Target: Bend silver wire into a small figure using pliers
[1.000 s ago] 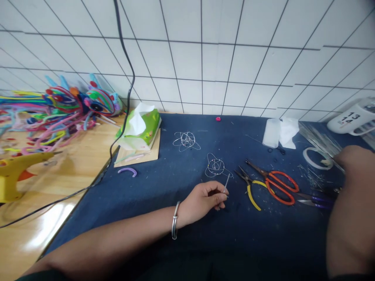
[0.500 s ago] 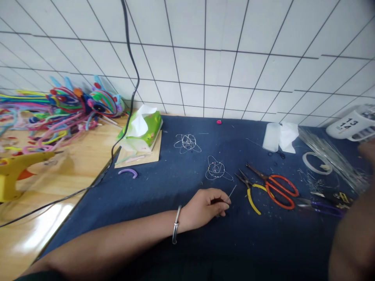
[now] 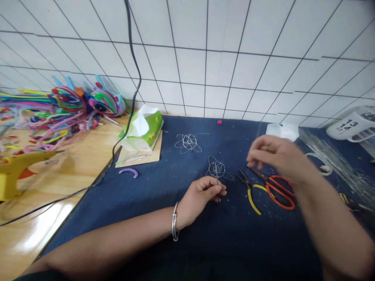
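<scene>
My left hand (image 3: 203, 197), a silver bangle at its wrist, pinches a short, thin grey piece of wire (image 3: 217, 177) between thumb and fingers, pointing up. Just beyond the fingertips lies a looped wire ornament (image 3: 216, 168) with tiny beads, partly behind that wire. A second wire ornament (image 3: 188, 143) rests farther back on the cloth. My right hand (image 3: 271, 156) is smeared by motion above the red-handled scissors (image 3: 281, 195), its fingers curled together; what they hold, if anything, I cannot make out. Yellow-handled pliers (image 3: 251, 195) lie between the two hands.
Straight silver wires (image 3: 336, 164), a clear ring-shaped coil (image 3: 322, 166) and a white mug (image 3: 348, 127) are on the right. At left stand a tissue pack (image 3: 143, 132), a purple curved piece (image 3: 129, 171), a yellow glue gun (image 3: 20, 168) and a hanging black cable (image 3: 133, 66).
My right hand has swung in from the right edge to above the scissors. My left hand has shifted slightly left and up, and its wire now points more upright.
</scene>
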`<state>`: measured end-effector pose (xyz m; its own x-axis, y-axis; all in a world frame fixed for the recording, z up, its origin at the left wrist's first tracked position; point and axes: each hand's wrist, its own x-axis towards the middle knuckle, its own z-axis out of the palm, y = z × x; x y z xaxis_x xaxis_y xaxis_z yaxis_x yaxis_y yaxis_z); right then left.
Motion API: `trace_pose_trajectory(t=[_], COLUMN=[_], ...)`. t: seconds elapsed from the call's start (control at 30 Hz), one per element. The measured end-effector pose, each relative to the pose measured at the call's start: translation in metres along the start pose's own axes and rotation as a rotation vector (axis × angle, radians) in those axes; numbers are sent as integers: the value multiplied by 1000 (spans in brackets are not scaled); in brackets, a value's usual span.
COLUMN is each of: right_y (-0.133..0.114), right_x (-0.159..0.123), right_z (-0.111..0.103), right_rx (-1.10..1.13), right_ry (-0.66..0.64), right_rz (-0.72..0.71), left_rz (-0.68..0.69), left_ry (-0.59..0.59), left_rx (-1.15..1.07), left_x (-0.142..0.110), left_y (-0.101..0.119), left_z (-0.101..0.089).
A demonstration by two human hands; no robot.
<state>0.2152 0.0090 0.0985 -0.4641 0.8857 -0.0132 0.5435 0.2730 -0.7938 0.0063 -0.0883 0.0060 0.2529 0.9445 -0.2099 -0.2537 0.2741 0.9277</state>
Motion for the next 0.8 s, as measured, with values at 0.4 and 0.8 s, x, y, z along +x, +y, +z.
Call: trace_pose_trajectory(t=[0.4,0.8], right_y=[-24,-32], right_x=[-8,-19], right_z=[59,67], right_rx=[100,83], right_ry=[79,193], right_rz=[-107,-229], left_rz=[11,208], left_ry=[-99,-191], left_rx=[126,419], left_x=[7,11], left_y=[3,24], left_z=[-8,-28])
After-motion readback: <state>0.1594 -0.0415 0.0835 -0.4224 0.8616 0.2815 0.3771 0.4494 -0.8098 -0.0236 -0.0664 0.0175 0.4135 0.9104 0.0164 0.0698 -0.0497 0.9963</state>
